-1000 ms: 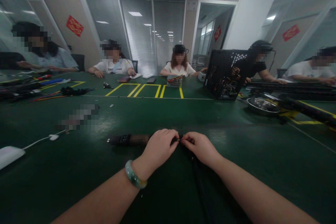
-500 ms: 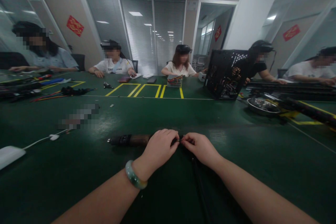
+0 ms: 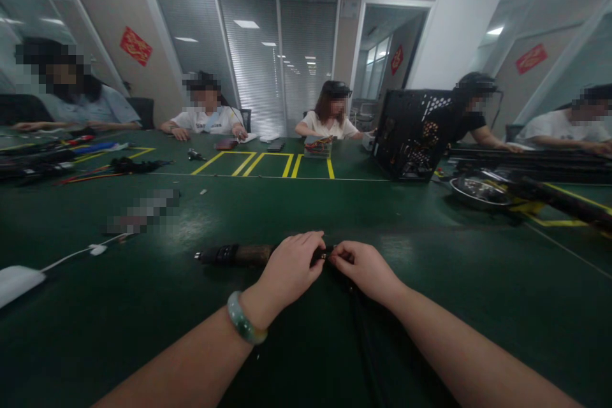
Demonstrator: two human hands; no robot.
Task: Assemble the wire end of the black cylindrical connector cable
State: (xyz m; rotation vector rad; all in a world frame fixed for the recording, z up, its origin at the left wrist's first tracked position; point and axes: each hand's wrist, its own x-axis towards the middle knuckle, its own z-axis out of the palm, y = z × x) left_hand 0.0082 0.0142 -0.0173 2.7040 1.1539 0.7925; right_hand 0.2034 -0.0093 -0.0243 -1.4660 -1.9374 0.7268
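Note:
Across the table in front of me lies a dark rod (image 3: 217, 255) with a silver tip at its left end and a brown section. My left hand (image 3: 292, 261) is closed over its right part, with the thumb near a small shiny metal piece (image 3: 324, 256). Just to the right, my right hand (image 3: 363, 268) is in a pinch with its fingertips beside that piece. Whatever sits between those fingertips is too small to make out. A second thin black rod (image 3: 366, 344) runs from under my right hand toward me.
A black computer case (image 3: 411, 134) stands beyond my hands, near a metal bowl (image 3: 479, 191). At left are a white box with a cable (image 3: 21, 284) and a pile of wires (image 3: 119, 166). Several people sit across the green table (image 3: 229, 204).
Both hands keep nearly the same place and grip. The small shiny piece between the fingertips shows slightly more, and the view has shifted very slightly.

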